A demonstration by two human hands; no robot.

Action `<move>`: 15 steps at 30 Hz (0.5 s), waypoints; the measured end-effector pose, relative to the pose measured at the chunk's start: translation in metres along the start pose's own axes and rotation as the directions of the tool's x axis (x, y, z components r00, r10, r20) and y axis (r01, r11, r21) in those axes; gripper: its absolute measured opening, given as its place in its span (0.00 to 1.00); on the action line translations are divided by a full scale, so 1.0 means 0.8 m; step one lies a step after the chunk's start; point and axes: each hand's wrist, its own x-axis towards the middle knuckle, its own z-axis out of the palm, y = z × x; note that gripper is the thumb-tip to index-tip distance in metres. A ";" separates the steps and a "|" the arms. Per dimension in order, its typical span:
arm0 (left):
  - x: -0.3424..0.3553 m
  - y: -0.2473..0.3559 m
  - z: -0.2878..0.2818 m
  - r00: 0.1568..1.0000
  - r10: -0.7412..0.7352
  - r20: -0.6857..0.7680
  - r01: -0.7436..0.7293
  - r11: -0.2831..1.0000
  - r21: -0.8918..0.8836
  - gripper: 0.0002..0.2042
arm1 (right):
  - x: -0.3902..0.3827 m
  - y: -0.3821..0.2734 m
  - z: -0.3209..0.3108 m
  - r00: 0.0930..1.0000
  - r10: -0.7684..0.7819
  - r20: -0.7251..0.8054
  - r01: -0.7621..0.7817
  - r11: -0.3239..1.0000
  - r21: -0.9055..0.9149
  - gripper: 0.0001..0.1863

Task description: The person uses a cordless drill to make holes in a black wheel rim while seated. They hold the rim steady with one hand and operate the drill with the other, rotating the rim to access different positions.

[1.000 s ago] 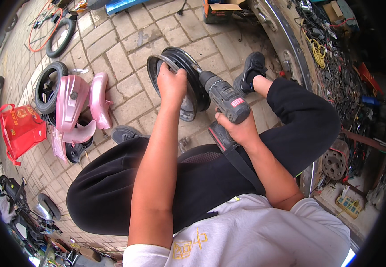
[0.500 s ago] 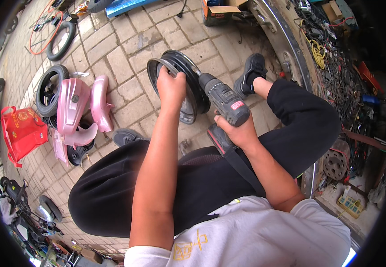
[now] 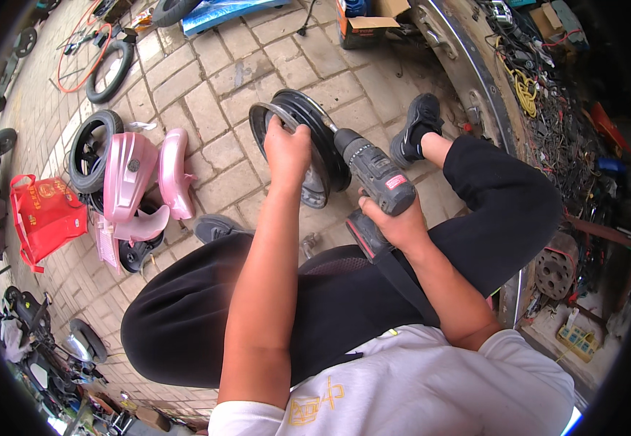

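Observation:
My left hand [image 3: 287,152] grips the near side of a metal wheel rim [image 3: 316,190], its fingers reaching inside. The rim stands on edge on the paving; one half is dull grey, the other black. A dark grey cordless drill [image 3: 374,171] with a red patch is in my right hand [image 3: 401,221], fingers wrapped round its handle. The drill's tip points up and left and meets the black side of the rim near its upper right edge. Where exactly the bit sits is too small to make out.
Pink plastic body panels [image 3: 130,178], a small tyre [image 3: 91,151] and a red bag [image 3: 46,221] lie to the left. An open cardboard box [image 3: 366,33] is at the far edge. Tangled cables [image 3: 548,138] fill the right side behind a metal ledge [image 3: 490,116].
The whole view has shifted slightly, so everything sits a little lower and to the right. Both hands keep their grip, and the drill stays against the rim.

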 end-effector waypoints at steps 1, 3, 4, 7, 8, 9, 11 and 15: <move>0.000 0.001 0.000 1.000 -0.003 -0.007 0.003 1.000 -0.016 0.13 | 0.001 0.000 0.000 1.000 -0.003 -0.009 0.003 1.000 0.016 0.21; 0.000 0.003 -0.003 1.000 -0.001 -0.017 0.001 1.000 -0.003 0.13 | 0.003 0.001 0.000 1.000 0.012 -0.012 -0.011 0.997 0.072 0.20; 0.002 0.005 -0.006 1.000 -0.023 -0.007 0.023 1.000 0.001 0.14 | 0.003 0.001 -0.001 0.998 0.055 -0.027 -0.053 0.995 0.085 0.19; 0.005 0.007 -0.012 0.995 -0.091 0.033 0.092 0.996 -0.009 0.17 | 0.001 0.000 -0.004 1.000 0.016 -0.005 -0.016 0.998 0.066 0.19; 0.006 0.007 -0.013 0.993 -0.112 0.037 0.113 0.993 -0.022 0.17 | 0.000 -0.001 -0.004 0.999 0.036 0.002 -0.036 0.998 0.057 0.19; 0.007 0.005 -0.013 0.990 -0.135 0.043 0.137 0.990 -0.032 0.17 | 0.000 -0.001 -0.005 1.000 -0.001 0.004 0.001 1.000 0.031 0.19; 0.008 0.002 -0.011 0.991 -0.126 0.032 0.128 0.990 -0.054 0.14 | -0.001 -0.002 -0.003 0.999 -0.037 0.014 0.037 0.999 -0.016 0.19; 0.012 -0.006 -0.006 0.996 -0.082 0.022 0.083 0.993 -0.078 0.13 | 0.002 -0.002 0.003 0.999 -0.030 0.027 0.030 1.000 0.007 0.20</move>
